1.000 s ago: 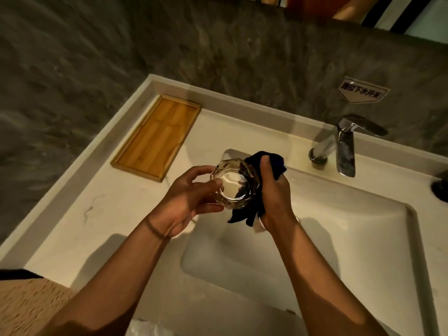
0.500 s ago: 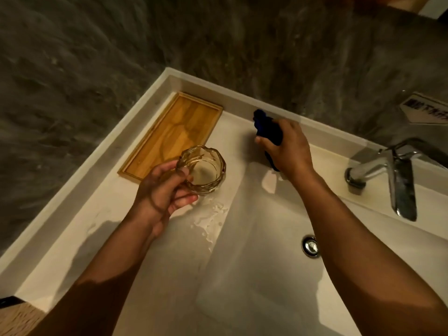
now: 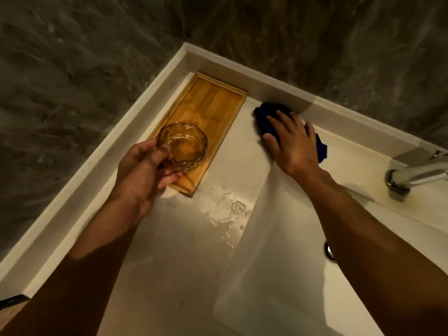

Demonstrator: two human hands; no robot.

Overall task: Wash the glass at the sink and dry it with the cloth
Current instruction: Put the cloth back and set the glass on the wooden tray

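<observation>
Dark, veined stone walls close in on two sides of a pale countertop, whose raised lip runs into the far corner. Furthest left on that counter, tucked along the lip, lies a wooden tray, long and shallow, with a low frame round its edge.

Over the near end of the tray my left hand grips the glass. It is a faceted tumbler, clear but amber in this light, and I see down through its open mouth to the wood below. My thumb presses on the near side of the rim and my fingers curl under the base; whether the glass touches the tray or hangs just above it I cannot tell.

Just right of the tray's near corner a small puddle shines on the counter, close beside the edge of the sink, a white rectangular basin that takes up the lower right.

Further right, at the back of the counter near the lip, my right hand lies flat with fingers spread on the dark blue cloth, pressing down on it rather than clutching it. The cloth is bunched, showing beyond my fingertips and again past the outer side of my palm.

At the far right the chrome tap stands on the counter behind the basin, partly cut off by the frame. Beside my right forearm a sliver of the metal drain shows in the basin floor.
</observation>
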